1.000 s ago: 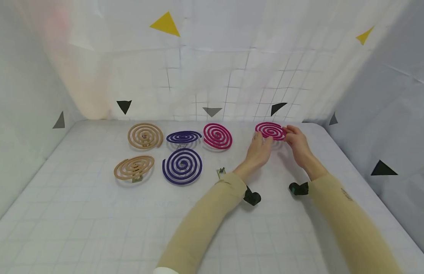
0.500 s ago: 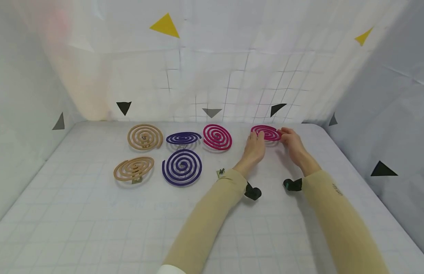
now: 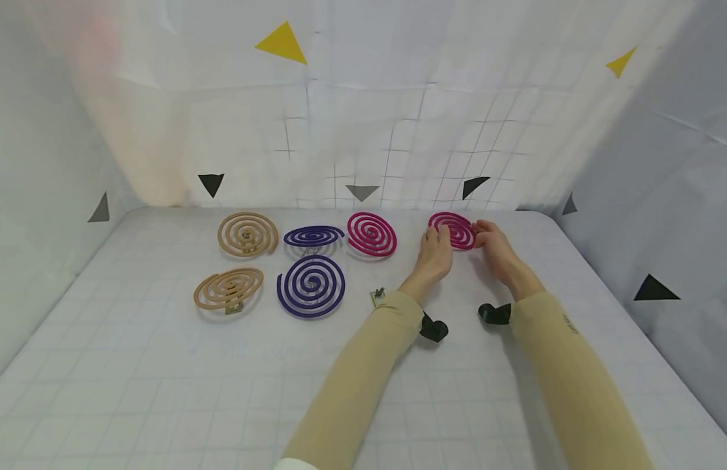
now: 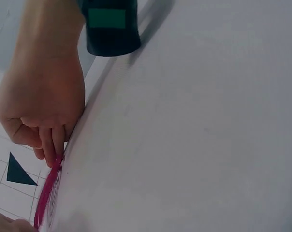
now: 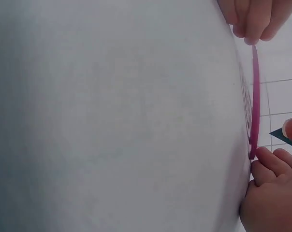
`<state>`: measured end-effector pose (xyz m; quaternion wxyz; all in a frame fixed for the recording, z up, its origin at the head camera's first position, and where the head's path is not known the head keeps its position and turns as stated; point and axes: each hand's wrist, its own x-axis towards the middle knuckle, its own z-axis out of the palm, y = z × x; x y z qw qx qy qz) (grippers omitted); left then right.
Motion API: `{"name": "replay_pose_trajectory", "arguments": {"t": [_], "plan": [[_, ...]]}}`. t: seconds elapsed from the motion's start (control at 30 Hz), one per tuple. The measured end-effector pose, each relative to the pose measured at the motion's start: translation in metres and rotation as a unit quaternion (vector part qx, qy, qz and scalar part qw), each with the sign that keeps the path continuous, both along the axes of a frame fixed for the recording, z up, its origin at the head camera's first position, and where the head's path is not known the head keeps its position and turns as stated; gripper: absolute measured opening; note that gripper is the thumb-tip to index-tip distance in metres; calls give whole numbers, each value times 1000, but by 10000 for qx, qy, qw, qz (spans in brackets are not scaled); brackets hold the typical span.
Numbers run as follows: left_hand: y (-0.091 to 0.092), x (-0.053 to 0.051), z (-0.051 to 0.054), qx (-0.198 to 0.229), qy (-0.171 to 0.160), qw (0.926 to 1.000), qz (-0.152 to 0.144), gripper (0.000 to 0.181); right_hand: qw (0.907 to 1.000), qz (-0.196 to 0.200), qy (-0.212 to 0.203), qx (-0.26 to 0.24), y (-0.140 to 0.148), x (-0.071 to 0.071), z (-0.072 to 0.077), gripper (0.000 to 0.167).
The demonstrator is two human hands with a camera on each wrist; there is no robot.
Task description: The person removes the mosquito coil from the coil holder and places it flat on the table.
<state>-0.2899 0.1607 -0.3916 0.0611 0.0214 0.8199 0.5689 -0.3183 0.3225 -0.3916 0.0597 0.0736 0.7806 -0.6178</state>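
A pink mosquito coil [image 3: 457, 232], tilted with its face to the front, stands low over the table at the back right. My left hand [image 3: 435, 254] holds its left edge, fingertips overlapping the rings. At the right edge, the fingers of my right hand [image 3: 497, 251] hold the rim. Edge-on in the right wrist view, the coil [image 5: 255, 96] runs between my left hand [image 5: 257, 17] and my right hand [image 5: 274, 193], whose thumb stays apart from it. The left wrist view shows the right hand [image 4: 42, 101] touching the coil [image 4: 45, 193]. Whatever supports the coil is hidden.
Left of my hands are another pink coil [image 3: 371, 234], dark blue coils [image 3: 313, 235] [image 3: 311, 287] and tan coils [image 3: 248, 234] [image 3: 228, 288], some visibly on small metal stands. A bare metal stand [image 3: 377, 297] lies near my left wrist. White sheeting [image 3: 363, 130] walls the table.
The held pink coil has shifted left and tipped from nearly flat to facing the front more. Both hands have moved left with it, the right one more. The other coils stay put.
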Motion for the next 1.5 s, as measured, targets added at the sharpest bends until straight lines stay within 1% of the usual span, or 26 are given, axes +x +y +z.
{"name": "replay_pose_trajectory", "arguments": {"t": [0.1, 0.43, 0.6, 0.8, 0.97, 1.03, 1.13, 1.2, 1.3, 1.37, 1.43, 1.5], "plan": [[0, 1, -1, -96, 26, 9999, -32, 71, 10000, 14, 38, 73, 0, 0, -2, 80], [-3, 2, 0, -80, 119, 9999, -64, 68, 9999, -5, 24, 106, -3, 5, 2, 78], [-2, 2, -1, -65, 67, 10000, -10, 70, 9999, -25, 23, 142, -3, 5, 2, 78], [-1, 1, -1, -22, -2, 10000, 55, 72, 9999, -44, 100, 132, -1, 4, 0, 78], [-1, 2, 0, 9, -40, 10000, 90, 74, 9999, -19, 76, 78, -2, 3, 0, 78], [-1, 2, 0, -5, -52, 9999, 97, 75, 10000, -55, 57, 14, -2, 3, 0, 78], [0, 5, 2, -26, -57, 10000, 64, 75, 9996, -248, 80, -71, -5, 5, 0, 76], [1, 8, 6, -6, -58, 10000, -2, 76, 9989, -415, 203, -38, -8, 8, 3, 77], [0, 17, 16, 13, 62, 9998, -178, 78, 9965, -658, 511, -45, -17, 15, 12, 76], [-5, 24, 27, 43, 168, 9993, -328, 78, 9941, -747, 768, -193, -27, 20, 22, 74], [-13, 31, 38, 45, 299, 9985, -448, 78, 9916, -769, 940, -453, -39, 25, 32, 71], [-23, 38, 48, 44, 391, 9978, -527, 77, 9899, -739, 984, -704, -51, 29, 40, 69]]}}
